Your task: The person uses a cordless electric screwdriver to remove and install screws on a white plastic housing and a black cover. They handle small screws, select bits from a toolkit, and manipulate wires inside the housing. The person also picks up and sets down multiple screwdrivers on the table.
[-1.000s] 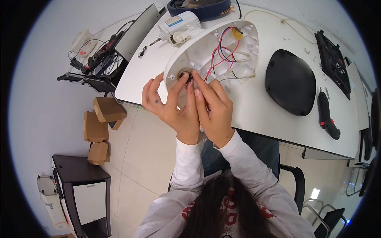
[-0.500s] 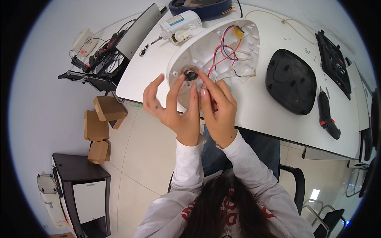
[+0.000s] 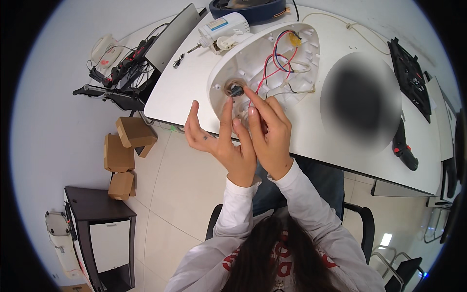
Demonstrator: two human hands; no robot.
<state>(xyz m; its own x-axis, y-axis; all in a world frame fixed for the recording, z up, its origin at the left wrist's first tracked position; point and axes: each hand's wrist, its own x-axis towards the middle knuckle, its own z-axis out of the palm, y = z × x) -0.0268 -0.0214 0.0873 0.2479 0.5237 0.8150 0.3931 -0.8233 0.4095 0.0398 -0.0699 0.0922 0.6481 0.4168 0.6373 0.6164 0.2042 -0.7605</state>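
A white plastic housing [image 3: 221, 73] lies hollow side up at the table's near edge, with red, blue and white wires [image 3: 272, 68] inside. In its round opening at the near left sits a small dark part [image 3: 237, 91]. My right hand [image 3: 271, 134] touches the right edge of that part with its outstretched index fingertip. Its thumb stands apart, close to a red wire, and the other fingers are curled and partly hidden. My left hand [image 3: 228, 146] has its fingers spread, with the index fingertip just below the dark part and nothing visibly held.
A white motor-like cylinder [image 3: 226, 25] with a metal shaft lies behind the housing, near a blue round container [image 3: 250, 12]. A blurred dark shape [image 3: 361, 102] covers the table's right side. Beyond it are a black power screwdriver [image 3: 404, 151] and an opened black case [image 3: 411, 78].
My left hand has drawn slightly back and right, its index fingertip lower beside the opening. The dark part now looks tilted. The black cover on the right has become a blur.
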